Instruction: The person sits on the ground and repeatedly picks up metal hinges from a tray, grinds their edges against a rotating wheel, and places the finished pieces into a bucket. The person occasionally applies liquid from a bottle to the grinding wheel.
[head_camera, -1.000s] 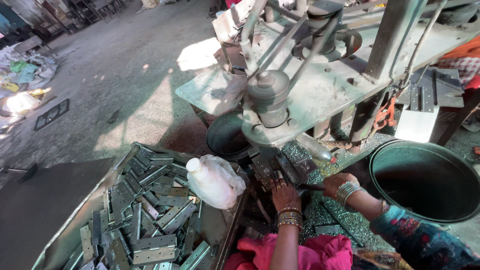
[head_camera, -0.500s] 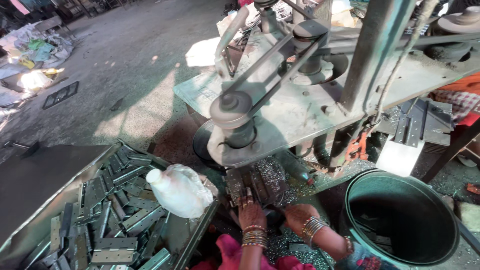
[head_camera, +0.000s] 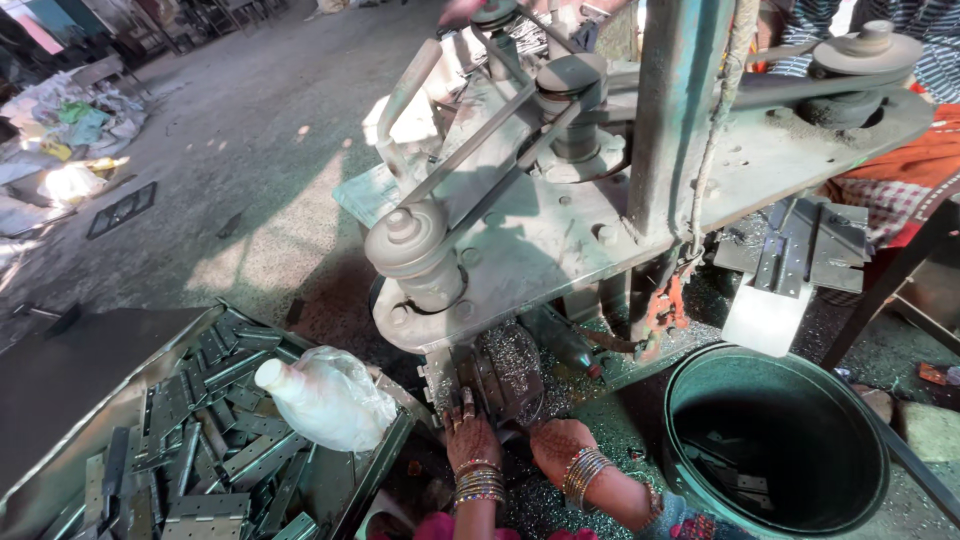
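Both my hands, with bangles on the wrists, are at the foot of a green belt-driven drilling machine (head_camera: 560, 230). My left hand (head_camera: 470, 435) reaches up to the dark fixture (head_camera: 505, 375) under the machine head, its fingers on a small metal plate (head_camera: 443, 385) there. Just to the right, my right hand (head_camera: 553, 447) lies low on the chip-covered bench, fingertips tucked under the fixture and hidden. A tray (head_camera: 385, 455) of flat grey metal hinge plates (head_camera: 200, 440) sits to my left.
A plastic bottle wrapped in a white bag (head_camera: 325, 395) lies on the tray's rim. A large dark round tub (head_camera: 775, 440) holding a few plates stands at the right. Metal plates (head_camera: 800, 245) lie behind it, by another person's clothing (head_camera: 900, 170). Beyond is concrete floor with litter (head_camera: 70, 140).
My view has swung left and nearer the machine. My right hand has drawn in from the tub side to beside my left hand under the fixture.
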